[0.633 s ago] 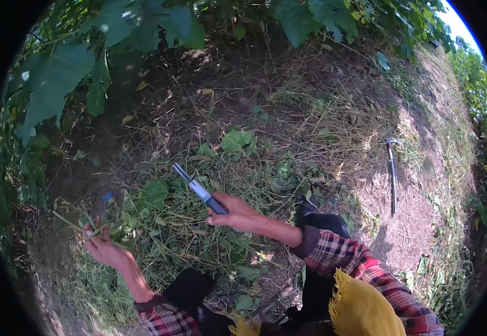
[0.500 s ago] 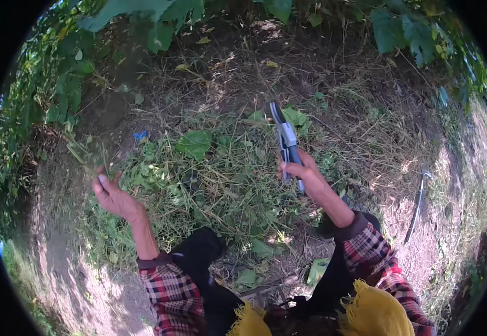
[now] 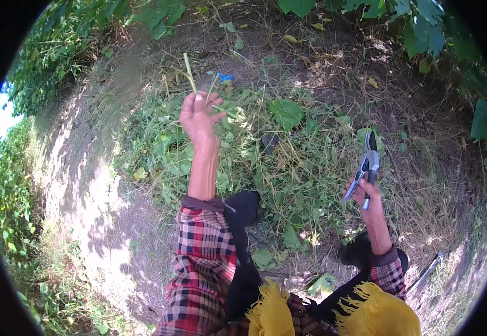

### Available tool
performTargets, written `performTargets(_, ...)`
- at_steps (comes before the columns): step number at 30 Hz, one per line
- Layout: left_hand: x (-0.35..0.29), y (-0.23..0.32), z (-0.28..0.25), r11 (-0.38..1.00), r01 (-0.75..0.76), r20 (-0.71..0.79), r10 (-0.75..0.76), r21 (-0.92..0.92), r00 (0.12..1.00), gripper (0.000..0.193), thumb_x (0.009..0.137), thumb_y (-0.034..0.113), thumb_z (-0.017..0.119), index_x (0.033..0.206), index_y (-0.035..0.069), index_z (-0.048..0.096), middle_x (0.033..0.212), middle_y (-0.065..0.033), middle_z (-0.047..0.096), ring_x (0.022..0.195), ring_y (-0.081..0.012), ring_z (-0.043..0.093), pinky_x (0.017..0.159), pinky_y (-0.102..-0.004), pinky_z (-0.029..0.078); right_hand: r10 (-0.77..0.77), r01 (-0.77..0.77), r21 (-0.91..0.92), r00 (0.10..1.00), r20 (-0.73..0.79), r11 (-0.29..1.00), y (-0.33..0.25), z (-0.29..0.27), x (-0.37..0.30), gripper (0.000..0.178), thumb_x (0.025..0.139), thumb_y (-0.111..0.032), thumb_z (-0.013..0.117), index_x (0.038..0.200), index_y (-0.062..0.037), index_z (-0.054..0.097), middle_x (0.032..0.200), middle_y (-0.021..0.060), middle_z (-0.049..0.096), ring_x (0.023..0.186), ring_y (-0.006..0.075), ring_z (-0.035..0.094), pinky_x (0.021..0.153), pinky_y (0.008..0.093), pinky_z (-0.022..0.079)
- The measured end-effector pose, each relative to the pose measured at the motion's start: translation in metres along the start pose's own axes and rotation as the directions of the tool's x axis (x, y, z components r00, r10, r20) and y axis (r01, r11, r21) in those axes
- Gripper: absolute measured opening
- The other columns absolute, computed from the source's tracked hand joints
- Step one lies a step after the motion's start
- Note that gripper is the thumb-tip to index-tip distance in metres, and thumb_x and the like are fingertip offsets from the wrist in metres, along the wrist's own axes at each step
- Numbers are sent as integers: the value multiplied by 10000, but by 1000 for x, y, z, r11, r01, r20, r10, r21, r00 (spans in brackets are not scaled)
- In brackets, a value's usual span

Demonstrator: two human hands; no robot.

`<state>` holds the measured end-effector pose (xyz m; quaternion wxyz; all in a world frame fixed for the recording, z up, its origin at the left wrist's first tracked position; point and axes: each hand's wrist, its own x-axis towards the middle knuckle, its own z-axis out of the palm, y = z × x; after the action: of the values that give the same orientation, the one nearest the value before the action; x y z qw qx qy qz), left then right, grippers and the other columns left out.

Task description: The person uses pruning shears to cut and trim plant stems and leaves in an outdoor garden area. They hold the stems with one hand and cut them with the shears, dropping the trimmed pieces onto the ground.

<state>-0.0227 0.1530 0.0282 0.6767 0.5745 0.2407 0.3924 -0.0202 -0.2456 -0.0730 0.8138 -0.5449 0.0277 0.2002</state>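
Between the thumb and fingers of my left hand (image 3: 200,122) is a cut green plant stem (image 3: 189,73), thick and pale, pointing up and away, with thinner bits beside it. My right hand (image 3: 368,197) is wrapped round the grey handles of pruning shears (image 3: 371,159), their dark blade pointing away from me. The shears are held well apart from the stem. Under and between both hands lies a spread of cut grass and weeds (image 3: 288,173), with a broad green leaf (image 3: 286,113) on it.
A scrap of blue material (image 3: 225,77) lies on the soil past my left hand. Leafy vines (image 3: 422,33) overhang the far side. On the ground at the lower right rests a long thin metal tool (image 3: 425,273). My dark boots (image 3: 243,208) stand at the pile's near edge.
The whole view has swung to the left. My left hand, still gripping the stem, has gone farther from me and the stem now points more upward. The shears remain in my right hand.
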Motion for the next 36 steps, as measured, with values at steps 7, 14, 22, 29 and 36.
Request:
performTargets(7,-2,-24,13,328,-457,375,284,827,882,154,899,149,537,979,100,658,763,-162,652,679,-392,615,659,-451,481,-5,6,-8,999,42,1000,-10,9,2,474,842,-208,606,1227,41,484,992,112,596,899,227,616,804,422,538)
performTargets(14,-29,-27,47,823,-381,468,163,420,868,161,912,98,515,960,16,645,629,-41,542,556,-113,511,522,-276,394,-19,18,27,1000,16,999,-10,4,4,470,840,-203,614,1226,33,485,984,106,594,899,224,612,801,425,534)
performTargets(22,-79,-33,85,945,49,655,-260,322,710,115,916,68,535,953,29,637,647,6,565,432,-22,367,383,-205,258,-28,25,-152,1000,-13,988,-10,16,4,433,820,-247,631,1143,13,504,935,84,600,834,189,607,774,342,510)
performTargets(29,-89,-51,93,902,-212,726,-144,376,673,107,862,7,566,938,27,638,693,-3,594,532,-37,465,453,-214,351,-95,109,-343,994,58,933,-24,23,-2,325,784,-237,665,1000,-42,521,828,23,561,762,121,547,695,271,422)
performTargets(36,-108,-47,105,887,-193,713,-190,420,675,137,860,-10,528,954,23,622,759,-22,620,555,-39,477,454,-215,362,-18,93,-522,989,148,848,-33,28,-16,427,771,-210,701,1104,-19,516,886,31,564,823,126,555,769,296,455)
